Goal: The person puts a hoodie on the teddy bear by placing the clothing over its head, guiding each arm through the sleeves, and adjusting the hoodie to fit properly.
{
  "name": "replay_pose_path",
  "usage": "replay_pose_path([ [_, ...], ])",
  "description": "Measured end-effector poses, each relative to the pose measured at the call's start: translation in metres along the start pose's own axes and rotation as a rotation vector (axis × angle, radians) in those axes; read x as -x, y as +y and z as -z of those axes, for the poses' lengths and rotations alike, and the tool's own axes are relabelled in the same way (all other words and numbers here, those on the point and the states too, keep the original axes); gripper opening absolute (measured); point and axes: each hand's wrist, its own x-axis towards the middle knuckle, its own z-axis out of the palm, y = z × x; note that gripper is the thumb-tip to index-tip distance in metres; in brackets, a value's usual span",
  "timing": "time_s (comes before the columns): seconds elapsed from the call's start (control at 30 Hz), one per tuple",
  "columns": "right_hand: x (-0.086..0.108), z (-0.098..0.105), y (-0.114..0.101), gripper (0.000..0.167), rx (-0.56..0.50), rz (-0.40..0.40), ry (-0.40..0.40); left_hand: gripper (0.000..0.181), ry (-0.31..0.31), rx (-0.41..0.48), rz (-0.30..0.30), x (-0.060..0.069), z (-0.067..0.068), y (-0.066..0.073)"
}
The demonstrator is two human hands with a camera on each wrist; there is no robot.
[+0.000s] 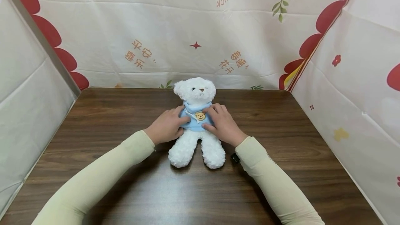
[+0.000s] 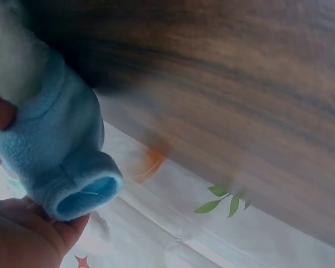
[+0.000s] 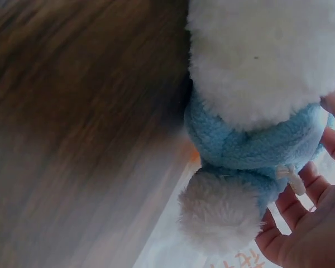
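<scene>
In the head view a white plush teddy bear [image 1: 195, 89] in a light blue hoodie [image 1: 191, 124] faces up, its legs toward me. My left hand [image 1: 167, 125] grips the hoodie's left side, thumb across the front. On the opposite side my right hand [image 1: 225, 123] holds the hoodie, with fingers by the bear-face patch [image 1: 200, 115]. A blue sleeve [image 2: 84, 181] rests over the left fingers in the left wrist view; no paw shows in its opening. From the other sleeve, in the right wrist view, a fluffy white paw [image 3: 220, 215] sticks out, near a pale drawstring end [image 3: 293, 180].
The dark wooden table [image 1: 268, 114] lies beneath the bear and both forearms. Printed white cloth [image 1: 175, 27] hangs behind the table's back edge, and more cloth [image 1: 353, 86] walls the sides. A small black object [image 1: 235, 158] is at the right wrist.
</scene>
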Motion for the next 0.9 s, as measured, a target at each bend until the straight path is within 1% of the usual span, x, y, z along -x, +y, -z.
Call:
replay_pose_path([
  [0.07,-0.001,0.000,-0.001,0.046,0.005,-0.001,0.001,0.023,-0.002,-0.015,-0.004,0.001,0.001,0.000],
  [0.13,-0.002,0.001,-0.002,0.045,0.018,0.004,0.001,0.017,0.006,-0.027,-0.005,0.001,0.002,0.001],
  [0.27,-0.004,0.000,-0.005,0.045,0.055,0.021,-0.007,0.003,0.043,-0.043,-0.003,-0.001,0.000,-0.001],
  [0.43,-0.005,-0.001,-0.007,0.043,0.075,0.028,-0.011,0.006,0.096,-0.081,-0.002,-0.004,-0.006,-0.003],
  [0.5,-0.005,-0.002,-0.007,0.042,0.078,0.033,-0.007,0.007,0.106,-0.092,0.002,-0.006,-0.008,-0.004],
  [0.67,-0.005,-0.002,-0.006,0.042,0.081,0.041,-0.002,0.009,0.085,-0.099,0.023,-0.008,-0.008,-0.004],
  [0.8,-0.005,-0.002,-0.005,0.043,0.070,0.034,-0.003,0.010,0.089,-0.101,0.041,-0.007,-0.009,-0.001],
  [0.9,-0.005,-0.002,-0.005,0.042,0.061,0.030,-0.004,0.015,0.072,-0.083,0.051,-0.004,-0.008,-0.001],
])
